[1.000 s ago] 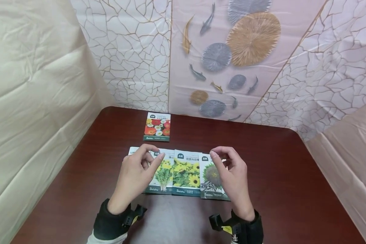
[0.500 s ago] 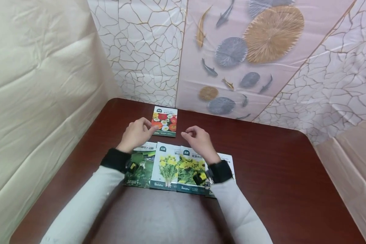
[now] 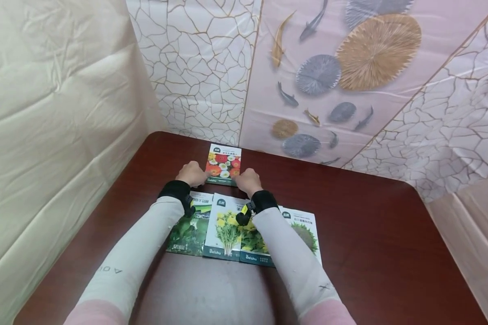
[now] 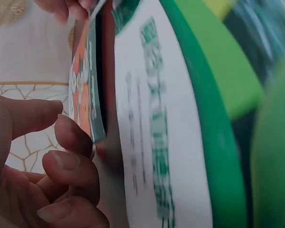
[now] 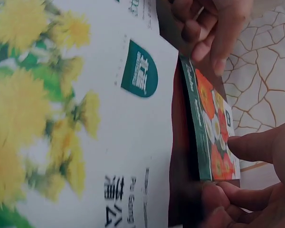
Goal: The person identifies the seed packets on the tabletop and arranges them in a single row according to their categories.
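Observation:
A seed packet with red, orange and white flowers (image 3: 223, 162) lies near the table's back edge. My left hand (image 3: 192, 174) grips its lower left side, thumb near the printed face and fingers curled. On its lower right side, my right hand (image 3: 249, 181) pinches it, the thumb (image 5: 249, 145) over the face and fingers beneath the edge. Below both wrists runs a row of seed packets: a green-leaf one (image 3: 189, 234), a yellow-flower one (image 3: 227, 225), a yellow sunflower one (image 3: 253, 241) partly covered by the right forearm, and a sunflower-head one (image 3: 307, 232).
The packets lie on a dark red-brown table (image 3: 374, 239) with rounded back corners. A patterned cloth wall (image 3: 309, 113) stands behind the table, and a cream cloth (image 3: 69, 135) hangs along the left.
Both hands have moved forward from above the row to the red-flower packet and now hold its two lower sides. The head view has shifted slightly.

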Available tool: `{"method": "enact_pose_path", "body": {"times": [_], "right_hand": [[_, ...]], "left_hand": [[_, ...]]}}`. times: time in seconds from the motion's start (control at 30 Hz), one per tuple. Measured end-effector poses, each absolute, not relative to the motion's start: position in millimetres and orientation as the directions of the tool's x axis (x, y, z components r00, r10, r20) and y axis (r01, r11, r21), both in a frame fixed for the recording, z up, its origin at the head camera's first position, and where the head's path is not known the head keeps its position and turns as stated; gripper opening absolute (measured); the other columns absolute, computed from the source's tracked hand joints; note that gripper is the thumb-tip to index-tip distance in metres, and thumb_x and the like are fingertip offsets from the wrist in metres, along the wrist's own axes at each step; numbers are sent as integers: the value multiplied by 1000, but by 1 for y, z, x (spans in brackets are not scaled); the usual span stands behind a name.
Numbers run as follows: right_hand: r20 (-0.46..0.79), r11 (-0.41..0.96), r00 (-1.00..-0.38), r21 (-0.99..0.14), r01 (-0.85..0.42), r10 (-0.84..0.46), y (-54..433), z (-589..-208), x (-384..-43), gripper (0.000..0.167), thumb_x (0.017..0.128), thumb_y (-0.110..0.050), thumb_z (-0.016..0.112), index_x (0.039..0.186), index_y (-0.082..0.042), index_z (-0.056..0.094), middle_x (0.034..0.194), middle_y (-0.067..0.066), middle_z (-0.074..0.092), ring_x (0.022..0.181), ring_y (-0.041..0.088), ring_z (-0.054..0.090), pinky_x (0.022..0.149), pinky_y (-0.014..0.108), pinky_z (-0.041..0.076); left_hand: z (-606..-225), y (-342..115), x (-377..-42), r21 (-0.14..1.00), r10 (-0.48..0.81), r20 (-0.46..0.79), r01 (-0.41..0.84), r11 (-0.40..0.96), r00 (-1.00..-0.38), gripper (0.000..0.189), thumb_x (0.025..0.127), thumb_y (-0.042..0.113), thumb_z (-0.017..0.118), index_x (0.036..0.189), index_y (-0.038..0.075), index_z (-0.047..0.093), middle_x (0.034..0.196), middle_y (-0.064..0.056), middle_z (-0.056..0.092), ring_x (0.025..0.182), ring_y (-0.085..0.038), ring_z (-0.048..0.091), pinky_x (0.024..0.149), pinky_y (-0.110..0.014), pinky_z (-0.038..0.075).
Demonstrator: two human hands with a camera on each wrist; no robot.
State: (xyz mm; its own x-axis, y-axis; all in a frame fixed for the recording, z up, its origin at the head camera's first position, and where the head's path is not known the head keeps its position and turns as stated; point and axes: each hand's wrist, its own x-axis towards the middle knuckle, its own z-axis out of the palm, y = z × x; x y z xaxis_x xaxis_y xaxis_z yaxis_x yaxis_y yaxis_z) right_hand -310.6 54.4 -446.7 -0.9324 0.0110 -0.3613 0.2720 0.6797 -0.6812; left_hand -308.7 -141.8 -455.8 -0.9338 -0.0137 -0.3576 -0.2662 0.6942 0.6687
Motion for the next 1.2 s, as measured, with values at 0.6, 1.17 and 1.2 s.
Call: {"method": "enact_pose_path", "body": {"times": [0.6,1.17,1.2], "right_hand": [[190,562,-980,-818,-127,55,94,-400,-231,26,93,-18,65,114,-6,55,105,11,57,87,24,53,77,35,43],[482,425,-867,-816,-391,128,130,-359,-97,33,91,-19,68,120,-9,54,96,6,57,78,12,53,64,21,40],[460,423,-876,-829,-366,143,131,-357,-91,34,90,-18,69,119,-8,55,96,5,57,79,11,53,65,20,40]], "left_hand": [[-405,-106,-232,759,-38,61,22,650,-997,35,90,33,68,109,8,54,86,-9,63,77,-23,59,64,-32,41],[-351,-69,-95,770,-65,405,301,563,-912,40,82,26,78,110,10,54,65,6,58,56,-7,47,56,-25,39],[-351,-68,-90,765,-65,409,303,568,-910,40,82,26,78,109,10,54,64,6,57,55,-7,47,55,-24,39]]}}
